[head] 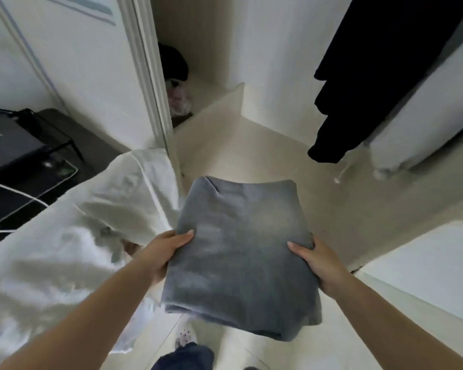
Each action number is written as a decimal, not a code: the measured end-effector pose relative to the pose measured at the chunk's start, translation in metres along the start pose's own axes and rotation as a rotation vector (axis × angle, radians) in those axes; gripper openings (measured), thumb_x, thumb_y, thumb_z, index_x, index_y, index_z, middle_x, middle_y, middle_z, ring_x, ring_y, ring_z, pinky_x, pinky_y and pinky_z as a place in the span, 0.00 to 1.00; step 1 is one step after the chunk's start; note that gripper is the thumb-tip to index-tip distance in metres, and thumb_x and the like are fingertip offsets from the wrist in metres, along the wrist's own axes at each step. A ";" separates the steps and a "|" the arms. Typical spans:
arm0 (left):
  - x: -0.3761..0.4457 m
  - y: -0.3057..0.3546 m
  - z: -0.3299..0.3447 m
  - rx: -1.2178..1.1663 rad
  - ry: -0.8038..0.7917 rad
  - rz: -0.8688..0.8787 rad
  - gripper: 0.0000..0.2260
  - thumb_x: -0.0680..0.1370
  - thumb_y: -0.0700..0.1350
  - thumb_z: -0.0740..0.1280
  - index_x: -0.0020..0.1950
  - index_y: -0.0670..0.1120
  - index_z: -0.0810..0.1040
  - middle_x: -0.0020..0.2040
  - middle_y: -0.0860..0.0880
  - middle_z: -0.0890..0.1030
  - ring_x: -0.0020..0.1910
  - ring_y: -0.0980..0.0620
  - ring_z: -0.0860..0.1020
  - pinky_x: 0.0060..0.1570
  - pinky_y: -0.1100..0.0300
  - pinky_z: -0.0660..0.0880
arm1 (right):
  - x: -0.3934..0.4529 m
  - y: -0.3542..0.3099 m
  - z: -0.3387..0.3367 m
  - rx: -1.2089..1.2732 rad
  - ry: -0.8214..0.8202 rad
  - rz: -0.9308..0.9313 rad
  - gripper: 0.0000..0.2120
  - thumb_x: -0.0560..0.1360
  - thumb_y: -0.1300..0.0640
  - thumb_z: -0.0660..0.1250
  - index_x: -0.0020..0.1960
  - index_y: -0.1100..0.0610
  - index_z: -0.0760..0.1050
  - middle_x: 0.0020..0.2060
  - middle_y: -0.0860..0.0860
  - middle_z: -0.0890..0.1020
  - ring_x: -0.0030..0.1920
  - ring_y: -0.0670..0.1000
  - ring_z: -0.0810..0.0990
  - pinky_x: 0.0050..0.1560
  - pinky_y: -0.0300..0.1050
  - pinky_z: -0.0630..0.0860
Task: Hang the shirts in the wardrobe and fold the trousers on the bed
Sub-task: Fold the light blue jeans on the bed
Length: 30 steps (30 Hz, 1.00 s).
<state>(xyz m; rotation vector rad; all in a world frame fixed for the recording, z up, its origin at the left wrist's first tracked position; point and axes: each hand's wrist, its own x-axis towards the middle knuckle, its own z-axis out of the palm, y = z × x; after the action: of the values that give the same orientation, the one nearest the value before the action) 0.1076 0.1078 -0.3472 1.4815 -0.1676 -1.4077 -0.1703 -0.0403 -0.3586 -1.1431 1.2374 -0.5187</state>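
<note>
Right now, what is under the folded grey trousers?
Under the folded grey trousers, pale floor shows around them. Left hand and right hand grip the sides; their fingers beneath are hidden.

Pale cream floor (251, 145) under soft, even light, with a white door frame (150, 84) rising left of it, white walls (273, 54) behind it, a dark side table (14, 153) carrying a white cable (16, 209) left of the frame, and white bedding (51, 249) below that table.

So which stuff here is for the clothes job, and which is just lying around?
For the job:
- folded grey trousers, gripped by left hand and right hand
- bed
- dark hanging clothes

Just lying about:
- black box with cables
- plastic bag
</note>
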 end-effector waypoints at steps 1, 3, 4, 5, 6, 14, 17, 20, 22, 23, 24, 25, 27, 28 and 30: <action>0.019 0.010 0.001 0.026 -0.001 -0.012 0.16 0.72 0.44 0.72 0.56 0.38 0.79 0.50 0.39 0.84 0.47 0.40 0.83 0.43 0.51 0.80 | 0.011 -0.003 0.003 -0.003 0.031 0.000 0.16 0.72 0.60 0.73 0.58 0.54 0.75 0.50 0.52 0.84 0.49 0.52 0.83 0.47 0.46 0.78; 0.051 0.025 0.004 0.069 0.011 -0.019 0.11 0.75 0.42 0.71 0.54 0.38 0.80 0.46 0.39 0.85 0.43 0.42 0.84 0.38 0.53 0.81 | 0.031 -0.005 0.007 -0.025 0.079 0.001 0.16 0.72 0.59 0.73 0.59 0.55 0.76 0.51 0.53 0.83 0.49 0.52 0.82 0.46 0.45 0.78; 0.067 0.032 0.007 0.092 0.017 -0.020 0.09 0.75 0.41 0.70 0.52 0.38 0.80 0.44 0.40 0.85 0.40 0.43 0.84 0.36 0.55 0.81 | 0.042 -0.007 0.010 -0.037 0.101 0.008 0.17 0.72 0.59 0.73 0.60 0.55 0.76 0.51 0.53 0.83 0.50 0.52 0.82 0.48 0.46 0.78; 0.079 0.038 0.011 0.121 0.036 -0.017 0.07 0.75 0.41 0.70 0.50 0.39 0.80 0.42 0.40 0.85 0.38 0.44 0.84 0.34 0.55 0.81 | 0.050 -0.008 0.012 -0.056 0.117 0.015 0.18 0.72 0.58 0.73 0.61 0.55 0.75 0.52 0.53 0.83 0.51 0.53 0.82 0.51 0.49 0.78; 0.094 0.045 0.015 0.161 0.059 -0.016 0.06 0.76 0.40 0.70 0.50 0.39 0.80 0.40 0.41 0.85 0.36 0.44 0.83 0.36 0.54 0.81 | 0.061 -0.009 0.014 -0.070 0.135 0.022 0.19 0.72 0.58 0.73 0.62 0.55 0.75 0.53 0.53 0.83 0.52 0.54 0.81 0.55 0.53 0.78; 0.220 0.099 0.046 0.588 0.158 0.094 0.16 0.77 0.46 0.69 0.60 0.38 0.79 0.54 0.40 0.82 0.53 0.42 0.80 0.58 0.49 0.76 | 0.161 -0.016 0.025 0.023 0.224 0.092 0.17 0.73 0.59 0.71 0.61 0.52 0.74 0.53 0.49 0.82 0.51 0.50 0.81 0.51 0.46 0.77; 0.270 0.126 0.060 0.655 0.182 0.147 0.15 0.77 0.45 0.69 0.59 0.37 0.79 0.54 0.39 0.82 0.54 0.41 0.80 0.57 0.50 0.76 | 0.211 -0.030 0.025 0.067 0.242 0.088 0.18 0.74 0.61 0.71 0.62 0.53 0.73 0.53 0.51 0.82 0.51 0.51 0.81 0.52 0.48 0.78; 0.320 0.159 0.074 0.784 0.203 0.187 0.15 0.77 0.46 0.69 0.59 0.37 0.79 0.54 0.39 0.82 0.54 0.41 0.79 0.50 0.57 0.74 | 0.262 -0.047 0.025 0.058 0.253 0.068 0.21 0.74 0.61 0.70 0.65 0.57 0.71 0.56 0.53 0.80 0.54 0.54 0.80 0.56 0.52 0.77; 0.354 0.180 0.081 0.868 0.213 0.217 0.16 0.77 0.48 0.68 0.59 0.38 0.79 0.55 0.39 0.81 0.54 0.41 0.79 0.48 0.57 0.71 | 0.296 -0.054 0.024 0.083 0.259 0.057 0.20 0.74 0.62 0.70 0.65 0.57 0.71 0.57 0.54 0.80 0.56 0.56 0.79 0.60 0.56 0.76; 0.370 0.188 0.083 0.882 0.212 0.232 0.16 0.77 0.48 0.68 0.59 0.39 0.79 0.55 0.39 0.81 0.53 0.41 0.78 0.48 0.57 0.70 | 0.312 -0.056 0.024 0.097 0.261 0.061 0.20 0.74 0.62 0.69 0.65 0.56 0.71 0.57 0.54 0.80 0.56 0.57 0.79 0.60 0.57 0.75; 0.385 0.194 0.086 0.896 0.208 0.245 0.16 0.77 0.49 0.67 0.60 0.39 0.78 0.55 0.39 0.81 0.53 0.42 0.78 0.48 0.57 0.69 | 0.327 -0.057 0.024 0.111 0.260 0.072 0.19 0.75 0.61 0.69 0.65 0.55 0.71 0.57 0.53 0.80 0.56 0.56 0.79 0.60 0.57 0.75; 0.401 0.198 0.087 0.922 0.199 0.252 0.16 0.78 0.49 0.67 0.60 0.40 0.78 0.55 0.39 0.81 0.53 0.41 0.78 0.49 0.56 0.70 | 0.340 -0.056 0.024 0.128 0.256 0.088 0.19 0.75 0.61 0.69 0.65 0.54 0.71 0.57 0.53 0.80 0.56 0.56 0.79 0.59 0.57 0.76; 0.428 0.201 0.086 0.970 0.194 0.252 0.15 0.78 0.46 0.67 0.60 0.40 0.78 0.55 0.39 0.81 0.55 0.40 0.78 0.54 0.52 0.72 | 0.365 -0.048 0.026 0.135 0.249 0.134 0.18 0.75 0.61 0.69 0.63 0.53 0.71 0.58 0.53 0.80 0.55 0.55 0.79 0.58 0.56 0.76; 0.440 0.200 0.084 0.952 0.196 0.234 0.14 0.78 0.44 0.66 0.61 0.40 0.78 0.56 0.39 0.80 0.56 0.39 0.77 0.58 0.49 0.73 | 0.375 -0.043 0.028 0.111 0.250 0.170 0.17 0.75 0.62 0.68 0.63 0.52 0.71 0.58 0.53 0.79 0.56 0.55 0.79 0.58 0.56 0.76; 0.457 0.193 0.079 0.898 0.219 0.200 0.13 0.78 0.40 0.65 0.62 0.39 0.77 0.59 0.38 0.79 0.59 0.39 0.77 0.61 0.47 0.72 | 0.388 -0.029 0.032 0.029 0.246 0.248 0.20 0.76 0.64 0.66 0.66 0.54 0.70 0.61 0.56 0.78 0.58 0.58 0.78 0.59 0.58 0.75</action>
<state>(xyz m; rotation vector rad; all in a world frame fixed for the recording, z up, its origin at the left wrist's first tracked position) 0.2834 -0.3412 -0.4883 2.2476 -0.8693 -1.0221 -0.0132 -0.3610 -0.5151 -0.9030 1.5555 -0.4976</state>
